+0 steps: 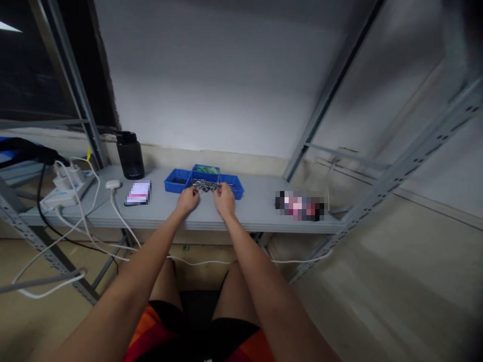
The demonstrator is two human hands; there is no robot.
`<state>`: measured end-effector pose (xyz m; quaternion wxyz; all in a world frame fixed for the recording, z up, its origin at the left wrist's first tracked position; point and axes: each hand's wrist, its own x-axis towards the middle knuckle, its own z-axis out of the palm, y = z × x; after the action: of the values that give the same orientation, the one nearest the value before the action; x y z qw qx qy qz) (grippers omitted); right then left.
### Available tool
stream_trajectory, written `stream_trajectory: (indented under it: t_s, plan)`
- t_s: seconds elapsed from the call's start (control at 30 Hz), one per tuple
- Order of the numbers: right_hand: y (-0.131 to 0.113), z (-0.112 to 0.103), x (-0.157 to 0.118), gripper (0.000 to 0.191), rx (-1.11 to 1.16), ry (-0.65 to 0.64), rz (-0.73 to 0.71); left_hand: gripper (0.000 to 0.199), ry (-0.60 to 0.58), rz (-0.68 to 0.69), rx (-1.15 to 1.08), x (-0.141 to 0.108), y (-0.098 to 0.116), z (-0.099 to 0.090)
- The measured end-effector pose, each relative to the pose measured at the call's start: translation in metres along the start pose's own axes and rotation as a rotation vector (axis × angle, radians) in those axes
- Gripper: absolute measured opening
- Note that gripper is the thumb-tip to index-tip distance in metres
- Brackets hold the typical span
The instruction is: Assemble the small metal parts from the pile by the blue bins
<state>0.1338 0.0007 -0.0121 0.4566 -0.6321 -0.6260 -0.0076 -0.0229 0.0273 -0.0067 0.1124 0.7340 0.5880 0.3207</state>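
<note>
In the head view I see a heap of thin, silvery metal pieces (204,186) among blue trays (237,191), back from the front edge of the shelf (260,201). It lies between my left hand (188,199) and right hand (225,199), fingers curled narrow; whether they grip anything, I can't tell.

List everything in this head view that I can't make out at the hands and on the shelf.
All in the head view:
Whether the left hand grips anything: too small and blurred.
What, if anything, the right hand holds: too small.
Exact type of the metal pieces: too small, heaped together.
Inside of the right blue bin: partly hidden by the right hand.
Text on the phone: pixelated.
Identity of the rightmost item on the shelf: pixelated.
</note>
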Motion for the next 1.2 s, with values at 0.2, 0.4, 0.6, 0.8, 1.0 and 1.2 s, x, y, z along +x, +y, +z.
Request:
stream_trajectory:
  t_s: [0.2, 0.4, 0.6, 0.8, 1.0, 1.2]
  plan:
    - [0.001, 0.006, 0.002, 0.014, -0.025, -0.391, -0.153, 0.029, -0.017, -0.043, 0.238, 0.01, 0.015, 0.009]
    - [0.002, 0.006, 0.003, 0.016, -0.058, -0.408, -0.157, 0.028, -0.044, -0.119, 0.298, 0.016, 0.029, 0.016]
    - [0.001, 0.006, 0.003, 0.019, -0.063, -0.406, -0.15, 0.036, -0.045, -0.117, 0.363, 0.017, 0.028, 0.016]
    - [0.003, 0.007, 0.004, 0.018, -0.033, -0.413, -0.135, 0.029, -0.049, -0.123, 0.349, 0.02, 0.032, 0.019]
    - [0.0, 0.004, 0.004, 0.017, 0.003, -0.407, -0.095, 0.032, -0.047, -0.132, 0.335, 0.02, 0.032, 0.019]
    - [0.004, 0.009, 0.005, 0.017, 0.026, -0.371, -0.049, 0.031, 0.004, -0.123, 0.276, 0.0, 0.021, 0.006]
